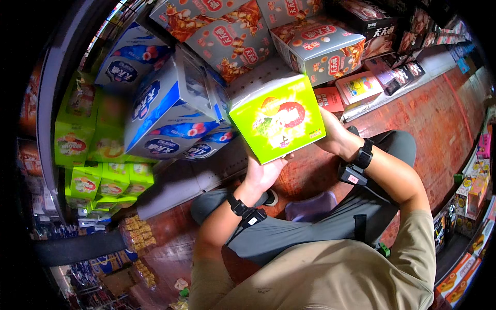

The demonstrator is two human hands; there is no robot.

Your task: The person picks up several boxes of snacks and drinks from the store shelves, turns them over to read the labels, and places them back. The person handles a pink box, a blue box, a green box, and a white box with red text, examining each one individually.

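A bright green cardboard box with printed fruit [279, 120] is held up between both hands. My left hand [262, 172] grips its lower left corner from beneath, the fingertips showing under the bottom edge. My right hand [334, 133] holds its right side, with the fingers partly hidden behind it. Just left of the held box stand blue and silver boxes [170, 112] on the metal shelf [186, 176]. Grey boxes with a brown splash print [323, 46] stand behind it, towards the top.
Smaller green boxes [112, 182] are stacked at the left end of the shelf. Pink and red boxes [358, 87] line the shelf to the right. A purple plastic stool [312, 207] is between the legs. More packaged goods [474, 190] stand along the far right.
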